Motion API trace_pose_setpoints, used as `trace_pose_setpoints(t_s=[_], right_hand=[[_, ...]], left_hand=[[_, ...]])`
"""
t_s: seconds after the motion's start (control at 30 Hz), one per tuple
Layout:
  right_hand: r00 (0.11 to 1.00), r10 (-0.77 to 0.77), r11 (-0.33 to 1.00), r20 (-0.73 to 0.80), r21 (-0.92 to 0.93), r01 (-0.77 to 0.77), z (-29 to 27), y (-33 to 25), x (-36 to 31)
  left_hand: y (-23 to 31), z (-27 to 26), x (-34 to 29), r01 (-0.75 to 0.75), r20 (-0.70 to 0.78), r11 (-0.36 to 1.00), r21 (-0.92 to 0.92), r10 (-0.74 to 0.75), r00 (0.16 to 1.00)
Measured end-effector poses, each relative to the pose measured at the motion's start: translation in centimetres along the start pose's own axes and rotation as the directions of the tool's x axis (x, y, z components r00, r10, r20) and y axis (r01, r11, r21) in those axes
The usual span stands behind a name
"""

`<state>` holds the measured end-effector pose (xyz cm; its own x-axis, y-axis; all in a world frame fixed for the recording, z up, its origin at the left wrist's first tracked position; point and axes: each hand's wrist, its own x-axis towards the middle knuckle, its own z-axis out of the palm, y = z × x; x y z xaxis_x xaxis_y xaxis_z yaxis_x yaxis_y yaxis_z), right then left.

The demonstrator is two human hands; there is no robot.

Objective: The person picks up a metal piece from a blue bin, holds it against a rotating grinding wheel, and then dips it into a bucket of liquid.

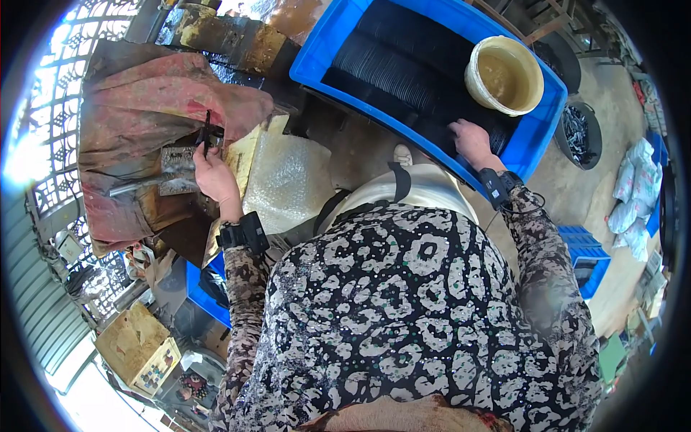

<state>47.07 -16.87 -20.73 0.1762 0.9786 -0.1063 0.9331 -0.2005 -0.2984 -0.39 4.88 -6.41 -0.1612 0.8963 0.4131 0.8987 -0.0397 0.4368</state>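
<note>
My left hand (216, 176) is closed around a thin dark strip-like piece (208, 129) that stands up from the fingers. Just beside that hand is a worn metal block fixture (177, 160) with a pale rod (133, 189) sticking out of it, partly covered by a stained reddish cloth (155, 93). On the right, my right hand (473, 144) reaches into a blue crate (536, 155) and rests at rows of tightly packed thin black pieces (392, 68). Its fingers are bent together; whatever is between them is too small to make out.
A cream bucket (533, 79) with murky liquid sits in the crate's right end. Bubble wrap (288, 180) lies between my left hand and my body. To the right stand a dark tub of pieces (594, 151), a smaller blue crate (584, 252) and pale sacks (637, 191).
</note>
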Motion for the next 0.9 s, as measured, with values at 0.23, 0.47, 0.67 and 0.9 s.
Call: trace_pose_setpoints(t_s=[0.23, 0.47, 0.67, 0.9], right_hand=[[0.996, 0.015, 1.000, 0.086, -0.017, -0.014, -0.3, 0.1, 0.2], [0.988, 0.154, 0.984, -0.002, 0.088, -0.154, -1.7, 0.9, -0.3], [0.909, 0.349, 0.917, 0.229, 0.118, -0.381, -1.9, 1.6, -1.2], [0.894, 0.414, 0.895, 0.168, 0.103, -0.434, 0.2, 0.8, -1.1]], left_hand=[[0.1, -0.1, 0.0, 0.009, -0.001, 1.000, 0.009, -0.009, 1.000], [-0.4, 0.6, 0.0, -0.069, -0.007, 0.997, 0.028, 0.069, 0.998], [-1.1, 0.5, 0.4, -0.062, -0.018, 0.997, 0.049, 0.063, 0.998], [-0.9, 0.5, 0.3, -0.063, -0.026, 0.996, 0.063, 0.064, 0.998]])
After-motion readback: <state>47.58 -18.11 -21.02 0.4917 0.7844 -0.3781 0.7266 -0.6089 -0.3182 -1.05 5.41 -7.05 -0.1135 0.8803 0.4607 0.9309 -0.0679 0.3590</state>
